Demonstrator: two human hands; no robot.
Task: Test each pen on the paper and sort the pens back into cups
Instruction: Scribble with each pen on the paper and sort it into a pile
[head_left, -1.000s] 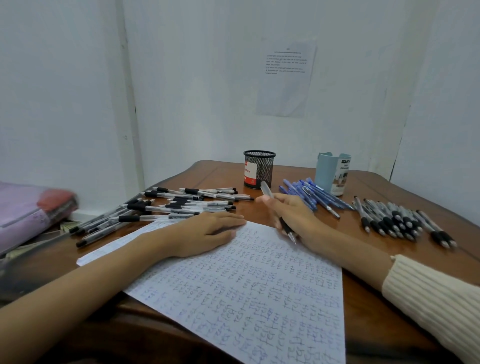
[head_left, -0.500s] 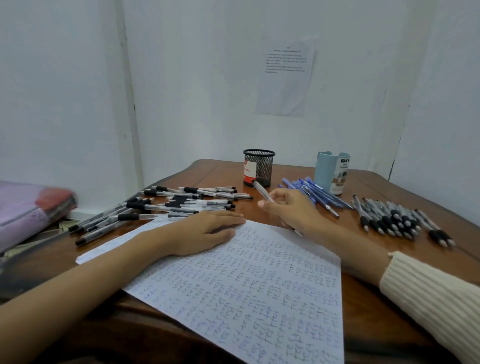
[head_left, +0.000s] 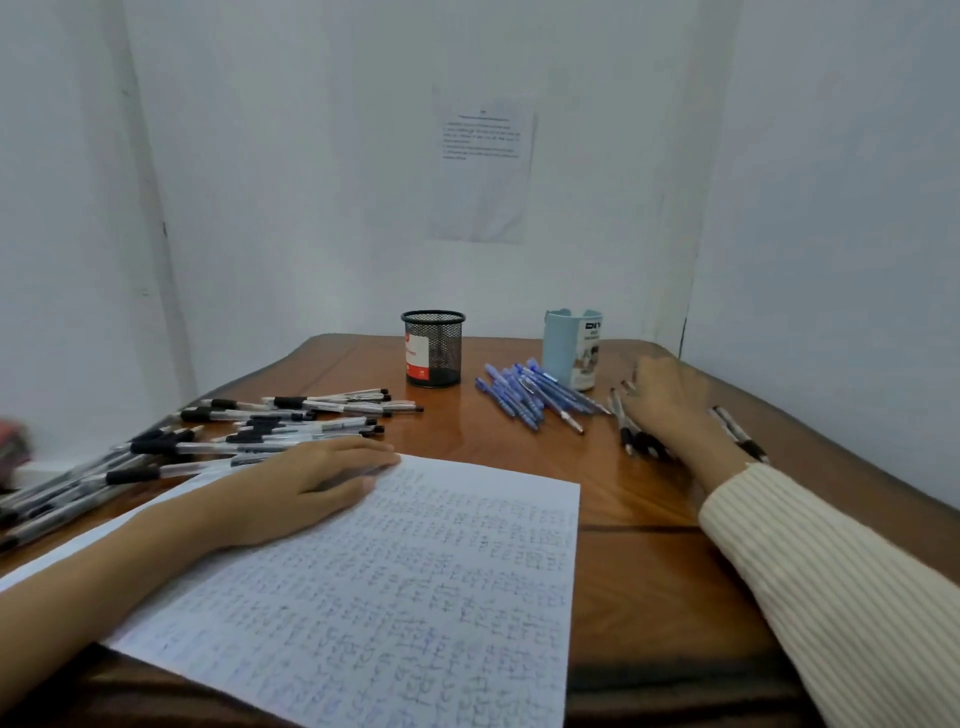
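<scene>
A sheet of paper (head_left: 415, 597) covered in blue scribbles lies on the wooden table (head_left: 649, 519). My left hand (head_left: 311, 478) rests flat on its upper left part. My right hand (head_left: 670, 400) lies palm down, fingers stretched, over the pile of black-grip pens (head_left: 636, 439) at the right; I see no pen gripped in it. Several blue pens (head_left: 530, 395) lie beside the light blue cup (head_left: 571, 348). A black mesh cup (head_left: 432, 348) stands at the back centre. A big heap of clear pens with black grips (head_left: 249, 426) spreads at the left.
White walls close in the table at the back and right, with a printed sheet (head_left: 485, 166) taped on the back wall. A reddish object (head_left: 10, 447) shows at the far left edge. Bare wood lies between the two cups and the paper.
My right hand has left the paper's top edge and moved right and back onto the right pen pile; the pen it held is no longer visible in it. My left hand stayed put.
</scene>
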